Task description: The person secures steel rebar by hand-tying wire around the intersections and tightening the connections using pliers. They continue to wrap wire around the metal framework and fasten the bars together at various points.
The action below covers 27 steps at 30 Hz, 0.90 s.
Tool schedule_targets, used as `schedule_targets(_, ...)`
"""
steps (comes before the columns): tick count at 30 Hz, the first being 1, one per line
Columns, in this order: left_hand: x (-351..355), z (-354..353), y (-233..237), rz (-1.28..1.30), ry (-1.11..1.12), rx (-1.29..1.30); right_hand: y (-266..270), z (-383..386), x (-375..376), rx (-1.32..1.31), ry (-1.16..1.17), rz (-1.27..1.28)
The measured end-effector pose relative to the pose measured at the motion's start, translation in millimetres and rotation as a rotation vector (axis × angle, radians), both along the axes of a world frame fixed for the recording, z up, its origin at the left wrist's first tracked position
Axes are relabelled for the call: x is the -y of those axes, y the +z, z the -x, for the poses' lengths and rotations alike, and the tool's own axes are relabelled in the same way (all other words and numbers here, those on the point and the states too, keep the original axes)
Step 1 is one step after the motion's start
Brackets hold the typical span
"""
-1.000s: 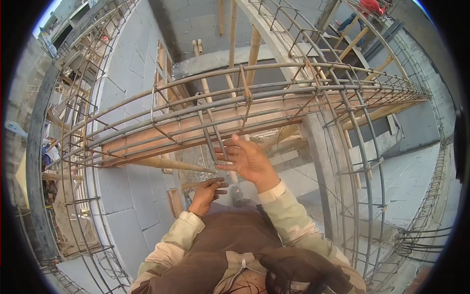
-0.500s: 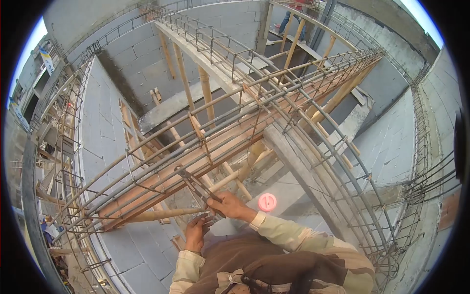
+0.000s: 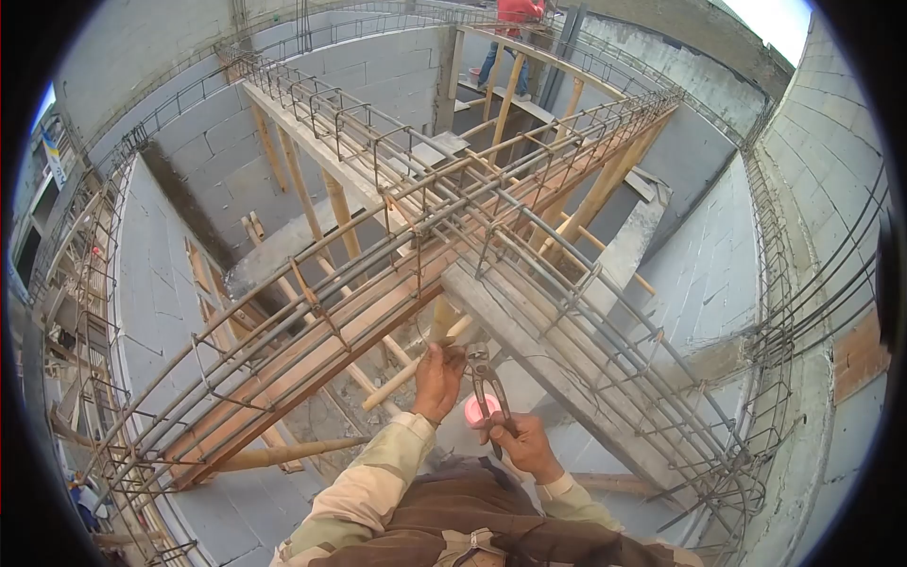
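My right hand [image 3: 527,444] is closed around the handles of metal pincers [image 3: 490,389], whose jaws point up and away from me. Just left of the jaws, my left hand [image 3: 438,383] is raised with its fingers drawn together. Whatever those fingers hold, if anything, is too small to make out. Beyond both hands runs a rebar cage [image 3: 331,288] over a reddish wooden form board [image 3: 274,387]. To the right, more rebar lies along a grey beam board [image 3: 529,350]. Behind the pincers shows a round pink object [image 3: 482,410], partly covered by them.
Bamboo poles [image 3: 337,213] prop the boards from below. Grey block walls [image 3: 156,274] enclose the drop beneath the cages. A person in red [image 3: 518,11] stands at the far side. Bent rebar ends [image 3: 831,274] stick out at the right.
The pincers have swung from the left rebar cage toward the right, upright before me. My left hand has risen beside their jaws. The view has shifted, bringing the far person into sight.
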State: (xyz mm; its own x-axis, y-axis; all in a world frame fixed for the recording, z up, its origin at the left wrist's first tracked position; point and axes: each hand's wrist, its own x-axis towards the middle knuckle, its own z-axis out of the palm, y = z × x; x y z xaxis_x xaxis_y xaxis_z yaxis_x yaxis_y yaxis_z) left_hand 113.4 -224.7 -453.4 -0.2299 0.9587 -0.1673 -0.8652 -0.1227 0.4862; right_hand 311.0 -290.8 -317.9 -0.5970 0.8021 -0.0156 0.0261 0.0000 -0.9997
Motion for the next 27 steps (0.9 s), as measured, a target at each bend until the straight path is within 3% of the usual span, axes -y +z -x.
schedule_targets(1, -5, 4, -17, 0.005, -0.003, 0.002, 2, -6, 0, 0.002, -0.003, 0.005)
schedule_targets(3, 20, 27, -55, -0.247, -0.081, 0.191, 2, -20, 9, -0.093, -0.115, -0.025)
schedule_targets(4, 27, 38, -30, 0.004, 0.023, -0.163, 17, -24, 7, -0.01, -0.094, -0.022)
schedule_targets(5, 31, 48, -18, 0.033, 0.037, -0.161, 25, -25, 5, -0.006, -0.088, -0.001)
schedule_targets(7, 36, 69, -7, 0.218, 0.282, -1.591, 29, -18, -5, 0.015, -0.076, -0.046)
schedule_targets(8, 34, 80, -1, 0.235, 0.282, -1.592, 24, -14, -14, 0.075, -0.046, -0.008)
schedule_targets(10, 33, 94, 4, 0.151, 0.143, -1.887, -7, 10, -35, 0.069, -0.058, 0.063)
schedule_targets(12, 36, 95, 6, 0.148, 0.12, -1.908, -46, 32, -57, 0.059, -0.079, 0.126)
schedule_targets(15, 40, 90, 15, 0.189, 0.068, -1.948, -102, 58, -84, 0.278, -0.087, 0.149)
schedule_targets(17, 41, 78, 16, 0.242, 0.032, -1.962, -129, 69, -91, 0.437, -0.146, 0.002)
schedule_targets(19, 40, 65, 15, 0.354, 0.02, -2.02, -119, 78, -86, 0.466, -0.119, -0.031)
schedule_targets(21, 35, 54, 14, 0.363, 0.039, -2.077, -126, 87, -84, 0.456, -0.251, -0.479)
schedule_targets(27, 15, 38, 7, 0.424, 0.022, -2.275, -108, 108, -85, 0.442, -0.224, -0.41)
